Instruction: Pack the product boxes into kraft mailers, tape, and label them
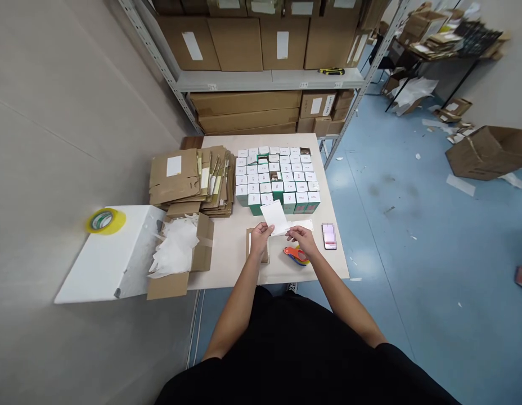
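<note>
Hands at white card, boxes beyond, orange tool near, phone rightward

Left hand — near right hand

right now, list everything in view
Table: one, pale, centre
Sheet: one, white, above table
Small boxes: dozens, white, green, table
Flat cardboard: many, brown, left
Open carton: one, brown, front left
Paper: heap, white, in open carton
Block: one, white, left
Tape roll: one, yellow, on block
Phone: one, pink screen, right
Tool: one, orange, front
Package: one, brown, front
Shelving: one, grey, behind
Cartons: many, brown, shelving
Cutter: one, yellow, shelving
Scraps: several, white, floor
Floor carton: one, brown, right
Far table: one, dark, right
Left hand: one, gripping sheet
Right hand: one, sheet's corner
</note>
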The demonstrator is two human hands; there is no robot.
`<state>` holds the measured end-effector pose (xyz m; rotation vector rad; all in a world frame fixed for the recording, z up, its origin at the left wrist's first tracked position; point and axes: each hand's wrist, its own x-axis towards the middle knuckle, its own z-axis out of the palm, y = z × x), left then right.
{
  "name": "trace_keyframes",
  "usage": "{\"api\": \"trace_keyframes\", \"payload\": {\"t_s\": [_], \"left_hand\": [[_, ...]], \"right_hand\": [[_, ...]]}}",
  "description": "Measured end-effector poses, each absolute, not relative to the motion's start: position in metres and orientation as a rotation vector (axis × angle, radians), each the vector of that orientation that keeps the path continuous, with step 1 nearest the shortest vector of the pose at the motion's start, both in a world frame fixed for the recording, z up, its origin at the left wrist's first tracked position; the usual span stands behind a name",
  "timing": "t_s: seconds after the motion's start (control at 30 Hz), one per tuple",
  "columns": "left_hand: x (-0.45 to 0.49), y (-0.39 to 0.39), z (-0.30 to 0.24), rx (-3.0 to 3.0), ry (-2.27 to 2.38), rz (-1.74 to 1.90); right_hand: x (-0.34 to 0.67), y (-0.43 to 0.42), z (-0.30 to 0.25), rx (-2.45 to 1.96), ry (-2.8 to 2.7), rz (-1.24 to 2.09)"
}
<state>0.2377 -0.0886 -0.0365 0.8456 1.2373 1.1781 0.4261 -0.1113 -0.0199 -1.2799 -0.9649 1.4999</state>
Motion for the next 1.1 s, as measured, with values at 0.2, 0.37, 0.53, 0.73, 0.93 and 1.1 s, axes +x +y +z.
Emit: {"api": "trace_keyframes", "payload": {"t_s": [0.2, 0.37, 0.53, 0.73, 0.93, 1.1], "left_hand": [[0.234, -0.090, -0.029, 0.873, 1.255, 1.213], [0.232, -0.091, -0.026, 0.871, 1.258, 1.237], [0.232, -0.091, -0.025, 0.929, 1.280, 1.223], [0.234, -0.091, -0.027, 0.914, 1.268, 1.237], [0.236, -0.091, -0.028, 0.875, 1.307, 1.180], [0.234, -0.092, -0.009, 1.046, 1.522, 1.190]], "right_hand": [[0.426, -0.109, -0.017, -1.276, -0.962, 1.488], [0.424, -0.108, -0.015, -1.271, -0.986, 1.498], [0.421, -0.108, -0.017, -1.283, -0.966, 1.491], [0.421, -0.108, -0.017, -1.277, -0.963, 1.496], [0.419, -0.108, -0.008, -1.233, -0.974, 1.492], [0.416, -0.109, -0.003, -1.187, -1.032, 1.469]]}}
